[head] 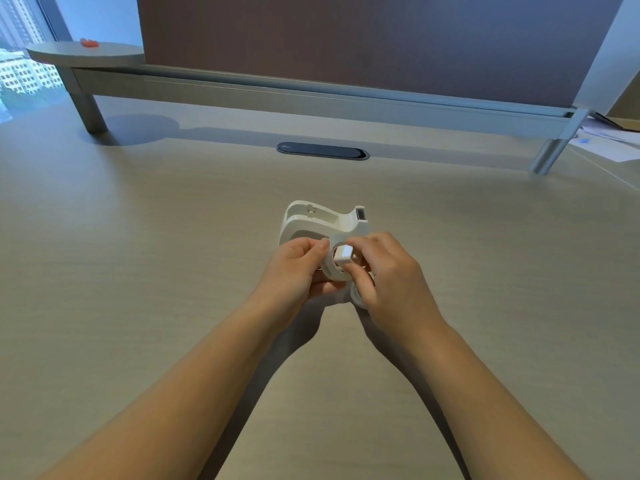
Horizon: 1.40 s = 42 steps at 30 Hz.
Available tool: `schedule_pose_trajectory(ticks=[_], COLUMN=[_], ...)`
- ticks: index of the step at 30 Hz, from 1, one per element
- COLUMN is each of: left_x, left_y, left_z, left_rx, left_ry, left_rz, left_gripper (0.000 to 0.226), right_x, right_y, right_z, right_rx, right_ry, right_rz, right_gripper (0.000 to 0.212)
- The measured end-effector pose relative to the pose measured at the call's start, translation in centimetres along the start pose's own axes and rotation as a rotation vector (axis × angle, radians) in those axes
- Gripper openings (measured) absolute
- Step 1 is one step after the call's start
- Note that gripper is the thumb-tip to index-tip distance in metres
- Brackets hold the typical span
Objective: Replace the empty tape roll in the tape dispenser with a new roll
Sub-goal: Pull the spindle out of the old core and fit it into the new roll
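A white tape dispenser [320,220] stands on the beige desk [138,254], just beyond my hands, its roll bay showing nothing inside and its cutter end to the right. My left hand [298,268] grips a white tape roll [330,270] by its rim, thumb on top. My right hand [384,271] pinches a small white spindle piece [343,255] at the roll's centre hole. Another white ring [356,296] shows partly under my right hand; most of it is hidden.
A dark oval cable grommet [322,150] sits in the desk behind the dispenser. A raised shelf [311,95] on metal legs runs along the back, under a dark partition. Papers [609,140] lie at far right. A small red object [89,43] rests on a round side shelf.
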<state>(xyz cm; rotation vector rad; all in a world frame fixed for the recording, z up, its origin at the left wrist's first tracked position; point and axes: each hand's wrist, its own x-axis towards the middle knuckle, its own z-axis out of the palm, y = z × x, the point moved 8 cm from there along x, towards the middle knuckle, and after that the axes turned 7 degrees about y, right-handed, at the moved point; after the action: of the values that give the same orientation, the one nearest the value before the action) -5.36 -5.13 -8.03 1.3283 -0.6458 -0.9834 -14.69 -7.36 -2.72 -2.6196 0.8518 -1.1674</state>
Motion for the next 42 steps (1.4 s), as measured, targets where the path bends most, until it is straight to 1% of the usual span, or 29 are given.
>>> schedule_pose_trajectory(ticks=[7, 13, 15, 18, 22, 24, 27, 30, 31, 32, 34, 35, 38, 41, 42], left_x=[-0.2, -0.2, -0.1, -0.2, -0.4, -0.4, -0.4, -0.5, -0.5, -0.6, -0.9, -1.0, -1.2, -1.3, -1.3], left_y=[0.3, 0.7, 0.8, 1.0, 1.0, 1.3, 2.0, 2.0, 1.9, 1.9, 1.8, 1.8, 1.4, 1.3, 1.4], left_z=[-0.2, -0.4, -0.5, -0.5, -0.2, -0.1, 0.2, 0.4, 0.4, 0.5, 0.8, 1.0, 1.6, 1.7, 1.7], left_rx=[0.059, 0.199, 0.219, 0.303, 0.25, 0.216, 0.133, 0.047, 0.04, 0.029, -0.009, -0.014, 0.015, 0.063, 0.094], left_ry=[0.047, 0.062, 0.066, 0.077, 0.042, 0.023, -0.006, -0.044, -0.057, -0.073, -0.108, -0.128, -0.192, -0.225, -0.217], left_rz=[0.06, 0.101, 0.097, 0.136, 0.108, 0.117, 0.157, 0.141, 0.13, 0.118, 0.095, 0.086, 0.069, 0.086, 0.1], left_gripper=[0.024, 0.025, 0.025, 0.029, 0.027, 0.024, 0.022, 0.021, 0.021, 0.022, 0.023, 0.023, 0.026, 0.027, 0.023], right_x=[-0.1, -0.4, -0.5, -0.7, -0.6, -0.4, 0.0, 0.1, 0.0, -0.1, -0.3, -0.3, -0.4, -0.6, -0.7], right_y=[-0.6, -0.9, -0.9, -1.0, -1.0, -0.7, -0.1, 0.8, 1.4, 2.0, 2.8, 2.9, 2.8, 2.9, 3.1], right_z=[0.6, 0.9, 1.0, 1.2, 0.9, 0.3, -0.8, -1.4, -1.5, -1.6, -1.0, -0.5, 0.4, 0.3, 0.3], right_rx=[-0.06, -0.09, -0.108, -0.142, -0.16, -0.103, 0.109, 0.321, 0.374, 0.424, 0.543, 0.6, 0.677, 0.731, 0.742], right_ry=[-0.087, -0.151, -0.151, -0.141, -0.098, -0.054, 0.042, 0.102, 0.117, 0.123, 0.074, 0.035, -0.029, -0.018, -0.017], right_rz=[-0.051, -0.084, -0.083, -0.101, -0.086, -0.064, 0.013, 0.174, 0.251, 0.326, 0.436, 0.461, 0.455, 0.472, 0.477], right_gripper=[0.021, 0.019, 0.02, 0.019, 0.018, 0.017, 0.02, 0.035, 0.036, 0.033, 0.025, 0.023, 0.021, 0.018, 0.015])
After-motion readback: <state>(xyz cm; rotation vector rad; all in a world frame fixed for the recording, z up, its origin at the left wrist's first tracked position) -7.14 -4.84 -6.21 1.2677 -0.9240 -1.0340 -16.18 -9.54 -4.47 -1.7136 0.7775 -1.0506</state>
